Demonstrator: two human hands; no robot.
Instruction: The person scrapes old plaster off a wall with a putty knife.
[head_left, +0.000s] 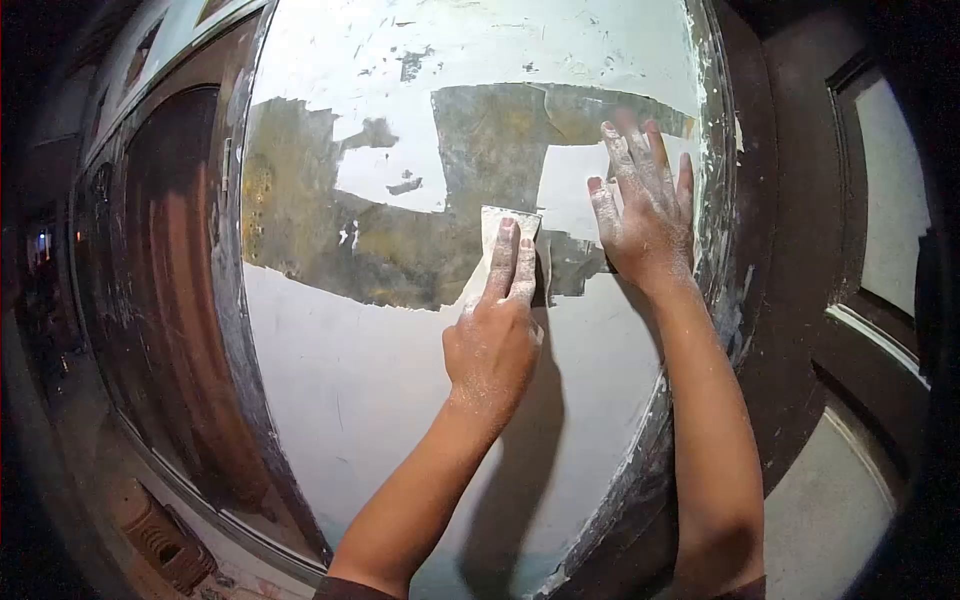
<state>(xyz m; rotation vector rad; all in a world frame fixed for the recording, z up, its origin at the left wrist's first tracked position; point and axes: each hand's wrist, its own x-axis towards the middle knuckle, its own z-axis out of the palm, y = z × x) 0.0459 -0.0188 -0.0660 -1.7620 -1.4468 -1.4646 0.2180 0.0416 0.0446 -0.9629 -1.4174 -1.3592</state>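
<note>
My left hand [495,335] is wrapped around a putty knife [492,226], with two fingers stretched along its pale blade. The blade's straight edge points up and lies against or very near the wall panel [350,370], over a patch of bare grey-brown surface [490,130]. White dust covers the fingers of both hands. To the right, my right hand [648,220] rests flat on the panel with its fingers spread, holding nothing. Around the bare patch, white coating with ragged edges remains. My left hand hides the knife's handle.
Chipped, paint-spattered edges [715,130] run down both sides of the panel. On the left stands a dark brown door [170,280], and on the right a brown door with pale panels [800,200]. A brown plastic chair [165,540] is at the lower left.
</note>
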